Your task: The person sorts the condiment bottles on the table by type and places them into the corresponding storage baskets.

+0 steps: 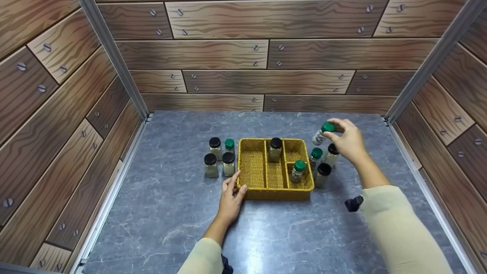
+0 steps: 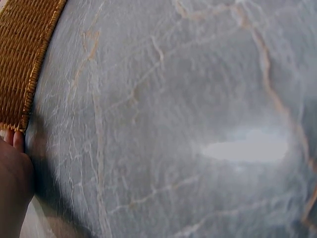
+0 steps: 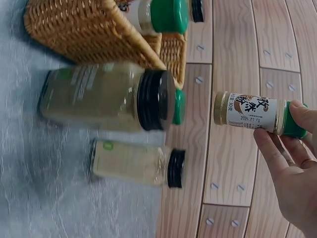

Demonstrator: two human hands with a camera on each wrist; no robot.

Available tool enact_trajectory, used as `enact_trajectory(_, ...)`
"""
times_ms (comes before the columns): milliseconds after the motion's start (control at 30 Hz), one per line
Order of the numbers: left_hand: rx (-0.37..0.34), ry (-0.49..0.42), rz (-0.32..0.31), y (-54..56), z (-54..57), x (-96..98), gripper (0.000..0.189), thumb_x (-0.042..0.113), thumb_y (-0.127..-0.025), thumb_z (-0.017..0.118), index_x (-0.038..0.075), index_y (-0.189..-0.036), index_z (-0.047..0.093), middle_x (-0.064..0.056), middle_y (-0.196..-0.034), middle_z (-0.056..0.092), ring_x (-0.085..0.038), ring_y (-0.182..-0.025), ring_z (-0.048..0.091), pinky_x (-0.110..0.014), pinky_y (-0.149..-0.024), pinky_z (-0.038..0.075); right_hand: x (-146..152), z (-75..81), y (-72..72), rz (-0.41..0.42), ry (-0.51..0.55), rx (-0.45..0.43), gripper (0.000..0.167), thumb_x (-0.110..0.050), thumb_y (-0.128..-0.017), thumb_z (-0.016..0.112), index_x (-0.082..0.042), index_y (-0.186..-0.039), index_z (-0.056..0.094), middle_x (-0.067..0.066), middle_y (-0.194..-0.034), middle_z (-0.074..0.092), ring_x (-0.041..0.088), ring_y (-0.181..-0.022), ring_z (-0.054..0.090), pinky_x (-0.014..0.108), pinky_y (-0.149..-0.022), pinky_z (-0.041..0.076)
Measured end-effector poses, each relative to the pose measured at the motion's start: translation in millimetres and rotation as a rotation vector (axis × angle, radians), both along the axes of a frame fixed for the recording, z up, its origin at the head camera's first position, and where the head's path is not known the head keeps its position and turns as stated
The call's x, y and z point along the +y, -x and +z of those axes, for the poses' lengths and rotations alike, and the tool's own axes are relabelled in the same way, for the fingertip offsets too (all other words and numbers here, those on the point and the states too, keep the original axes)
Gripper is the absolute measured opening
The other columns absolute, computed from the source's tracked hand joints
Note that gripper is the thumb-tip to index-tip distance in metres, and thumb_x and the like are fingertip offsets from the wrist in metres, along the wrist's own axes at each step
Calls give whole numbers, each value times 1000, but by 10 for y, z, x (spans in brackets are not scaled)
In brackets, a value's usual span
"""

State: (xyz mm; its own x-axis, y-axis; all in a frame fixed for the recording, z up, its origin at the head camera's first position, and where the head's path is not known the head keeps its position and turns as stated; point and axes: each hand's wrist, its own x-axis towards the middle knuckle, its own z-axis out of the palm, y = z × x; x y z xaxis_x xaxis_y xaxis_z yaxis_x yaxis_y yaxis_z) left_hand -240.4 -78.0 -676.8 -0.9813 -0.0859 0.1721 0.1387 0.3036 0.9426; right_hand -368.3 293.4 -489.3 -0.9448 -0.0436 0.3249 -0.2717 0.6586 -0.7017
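Note:
My right hand [image 1: 347, 140] pinches a green-capped spice jar [image 1: 319, 137] by its cap, above the back right of the table. In the right wrist view this jar [image 3: 250, 113] shows a white label and pale brown powder. My left hand [image 1: 231, 198] rests at the front left corner of a woven basket [image 1: 277, 195], fingers along its left side and thumb at the front rim. The basket is split into compartments. A black-capped jar [image 1: 275, 150] stands in the middle one, and a green-capped jar [image 1: 298, 171] in the front right one.
Left of the basket stand black-capped jars [image 1: 210, 166] and one green-capped jar [image 1: 229, 144]. Close to its right side are a green-capped jar [image 1: 315, 155] and two black-capped jars [image 1: 322, 175]. Wood-patterned walls [image 1: 266, 57] enclose the grey marbled table [image 1: 171, 228].

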Motion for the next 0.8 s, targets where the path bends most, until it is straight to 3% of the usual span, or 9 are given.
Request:
enact_trajectory(467,-9,-9,-6,-11,10,4,57,29,-110,65,19,-164,48,-21,-151,46,-32,-129,60,-51,-115,53,-434,-263,160,95,8,-159,45,-8,-101,76,2,-144,64,26,-136,59,48,-128,66,56,-104,61)
enact_trajectory(800,-19,-12,-2,-12,11,-6,57,30,-110,65,20,-163,48,-22,-152,45,-34,-125,64,-54,-113,53,-542,-431,262,143,-1,-257,54,-8,-102,75,-2,-153,58,26,-149,56,46,-135,62,54,-111,58)
